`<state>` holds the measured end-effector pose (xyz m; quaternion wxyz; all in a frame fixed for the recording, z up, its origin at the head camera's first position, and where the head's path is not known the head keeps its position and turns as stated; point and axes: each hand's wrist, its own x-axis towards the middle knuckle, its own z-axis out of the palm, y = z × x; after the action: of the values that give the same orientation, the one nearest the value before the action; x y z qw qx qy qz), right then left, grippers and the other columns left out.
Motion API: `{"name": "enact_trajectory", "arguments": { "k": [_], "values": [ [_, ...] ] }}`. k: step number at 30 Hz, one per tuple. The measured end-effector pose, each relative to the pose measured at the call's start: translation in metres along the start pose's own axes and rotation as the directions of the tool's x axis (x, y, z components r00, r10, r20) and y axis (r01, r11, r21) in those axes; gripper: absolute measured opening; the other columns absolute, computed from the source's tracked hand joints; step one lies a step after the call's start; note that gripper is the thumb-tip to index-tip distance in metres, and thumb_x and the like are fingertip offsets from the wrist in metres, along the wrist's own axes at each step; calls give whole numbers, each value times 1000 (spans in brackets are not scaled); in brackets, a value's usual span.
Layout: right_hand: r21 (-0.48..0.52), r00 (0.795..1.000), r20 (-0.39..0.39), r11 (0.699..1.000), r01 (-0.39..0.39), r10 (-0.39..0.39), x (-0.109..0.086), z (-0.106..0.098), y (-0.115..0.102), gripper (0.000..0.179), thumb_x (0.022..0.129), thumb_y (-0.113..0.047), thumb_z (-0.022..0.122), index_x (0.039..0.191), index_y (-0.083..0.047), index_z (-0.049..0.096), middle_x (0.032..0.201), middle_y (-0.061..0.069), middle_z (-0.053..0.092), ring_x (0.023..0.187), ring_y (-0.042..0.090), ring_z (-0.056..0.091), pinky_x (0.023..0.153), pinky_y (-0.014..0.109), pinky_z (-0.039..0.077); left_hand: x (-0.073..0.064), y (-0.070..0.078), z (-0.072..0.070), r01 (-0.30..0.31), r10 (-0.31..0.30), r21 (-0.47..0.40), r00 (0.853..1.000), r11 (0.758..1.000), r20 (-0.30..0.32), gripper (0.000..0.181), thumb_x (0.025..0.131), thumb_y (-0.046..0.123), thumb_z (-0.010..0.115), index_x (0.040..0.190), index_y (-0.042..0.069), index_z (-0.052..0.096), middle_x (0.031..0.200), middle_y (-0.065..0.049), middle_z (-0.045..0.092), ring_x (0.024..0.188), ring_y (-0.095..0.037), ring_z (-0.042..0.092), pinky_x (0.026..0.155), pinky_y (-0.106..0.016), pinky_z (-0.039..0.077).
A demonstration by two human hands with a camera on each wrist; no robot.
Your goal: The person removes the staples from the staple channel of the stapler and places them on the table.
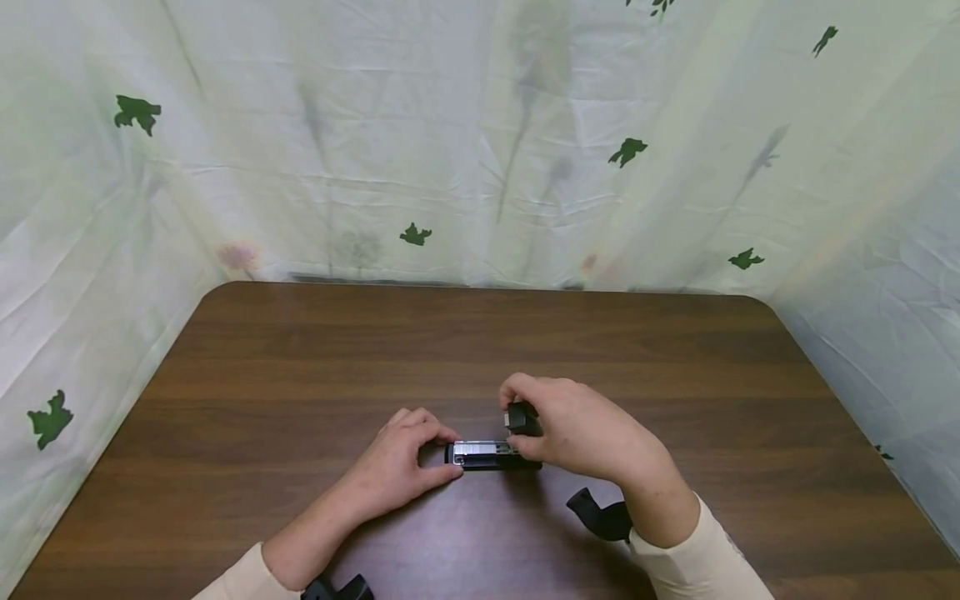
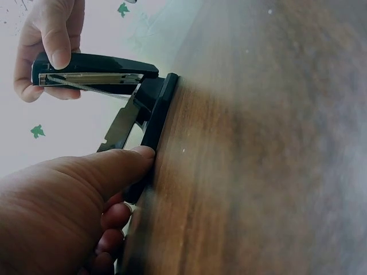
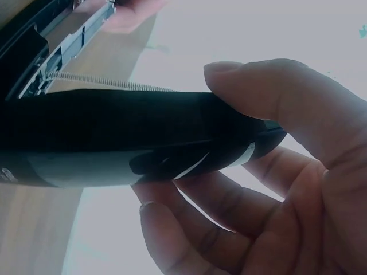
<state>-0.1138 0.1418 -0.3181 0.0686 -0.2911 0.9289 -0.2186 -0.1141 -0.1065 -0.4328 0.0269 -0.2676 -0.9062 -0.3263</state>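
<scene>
A black stapler lies on the table with its base (image 1: pixel 487 461) lengthwise across and its top arm (image 2: pixel 109 64) swung up wide. My left hand (image 1: pixel 401 461) grips the base's left end between thumb and fingers. At the raised end of the top arm, my right hand (image 1: pixel 588 429) pinches it with the thumb on one side and fingers on the other. A metal staple channel (image 3: pixel 80 40) shows above the base. From it a thin coil spring (image 3: pixel 109 82) stretches toward the top arm. Staples inside the channel are too small to make out.
The brown wooden table (image 1: pixel 337 350) has rounded back corners. A pale curtain (image 1: pixel 465 167) with green leaf shapes hangs around its back and sides. Black wrist mounts (image 1: pixel 600 517) sit by both sleeves.
</scene>
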Motion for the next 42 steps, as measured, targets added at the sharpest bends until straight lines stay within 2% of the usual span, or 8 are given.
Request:
{"name": "enact_trajectory", "arguments": {
  "k": [15,23,32,42],
  "values": [
    [7,999,27,999,-43,43,-9,-11,5,28,78,-26,70,95,-29,48,75,-16,53,66,2,50,61,24,42,-1,1,1,-11,11,-3,1000,1000,-13,31,69,39,79,96,28,67,86,16,53,82,-5,42,76,-28,37],
    [32,994,51,995,-96,94,-13,-15,6,30,78,-28,73,95,-30,48,76,-16,55,68,3,50,61,26,43,-1,1,1,0,0,2,1000,1000,-9,31,69,40,79,96,29,67,86,16,52,82,-6,42,75,-28,36],
    [65,994,61,994,-91,87,-13,-15,7,28,80,-27,71,95,-30,47,77,-16,55,70,3,51,62,26,43,-1,1,2,3,-3,2,1000,1000,-6,31,69,40,79,96,30,66,87,16,52,83,-5,42,77,-29,37],
    [40,995,61,995,-87,85,-13,-16,6,30,80,-28,72,96,-30,47,75,-16,54,65,3,50,59,27,43,-1,1,1,-1,1,-8,1000,1000,-14,31,69,39,79,96,30,66,87,17,53,83,-5,43,77,-30,36]
  ]
}}
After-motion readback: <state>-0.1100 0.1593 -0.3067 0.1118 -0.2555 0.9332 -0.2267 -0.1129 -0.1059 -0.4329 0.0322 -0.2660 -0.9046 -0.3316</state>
